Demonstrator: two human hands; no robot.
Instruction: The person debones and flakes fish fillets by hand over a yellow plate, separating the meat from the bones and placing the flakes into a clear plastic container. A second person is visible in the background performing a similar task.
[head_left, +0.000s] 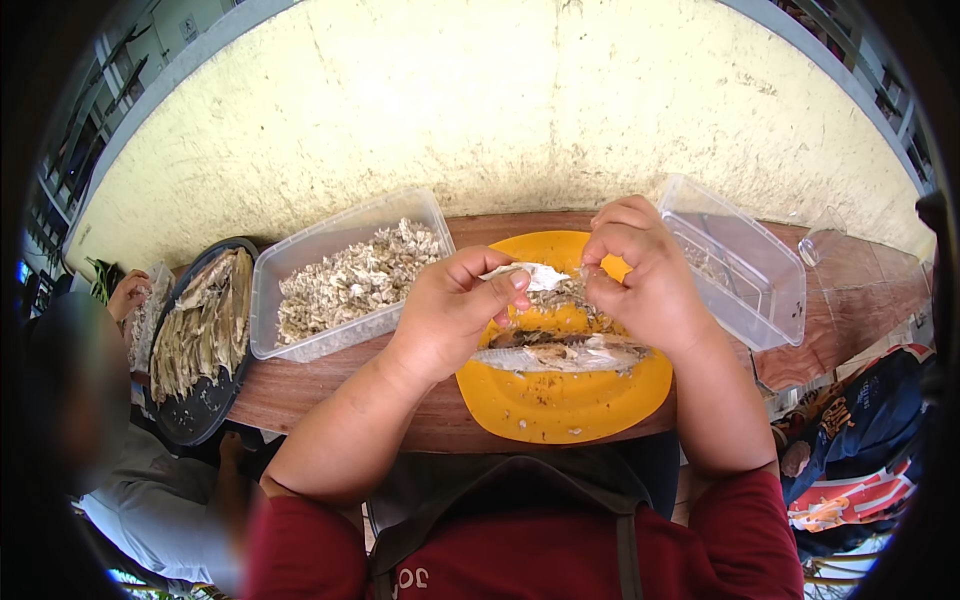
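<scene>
My left hand (465, 304) pinches a white piece of fish flesh (541, 277) between thumb and fingers. To its right, my right hand (637, 270) has thumb and fingertips together on what looks like a tiny scrap. Both hands are above a yellow plastic plate (562, 416). On that plate, a long piece of fish (562, 355) with silvery skin lies crosswise, nearer to me than my fingers. Dark bits and flakes of fish (559, 298) lie behind it, partly hidden by my hands. Small crumbs dot the plate's front part.
Left of the plate, a clear plastic tub (262, 319) holds flaked fish (360, 277). Beyond it, a black oval tray (191, 420) carries several whole fish (210, 322) beside a co-worker (150, 487). Another clear tub (739, 262) and a drinking glass (821, 236) stand right. A yellow wall (487, 112) backs the wooden table (330, 390).
</scene>
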